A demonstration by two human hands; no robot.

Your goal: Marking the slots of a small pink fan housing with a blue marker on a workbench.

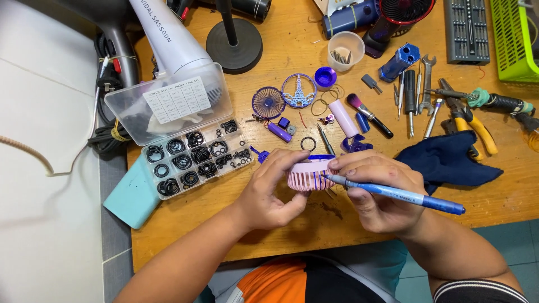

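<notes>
My left hand [273,189] grips a small pink slotted fan housing [307,177] with a blue rim, held just above the wooden table [281,235]. My right hand [377,191] steadies the housing's right side with its fingertips and also holds a blue pen-shaped tool [401,194], whose tip points left at the housing. Loose fan parts lie just beyond: a round blue grille [268,102], a blue ring with a tower figure [298,91], a black rubber ring [307,143], a pale pink cylinder [343,118].
An open clear box of black rubber rings [193,154] sits to the left, with a white hair dryer [168,33] behind it. A dark blue cloth [446,160], pliers [469,120], wrenches and screwdrivers lie right. A black round stand base [234,45] and a green basket [514,39] stand at the back.
</notes>
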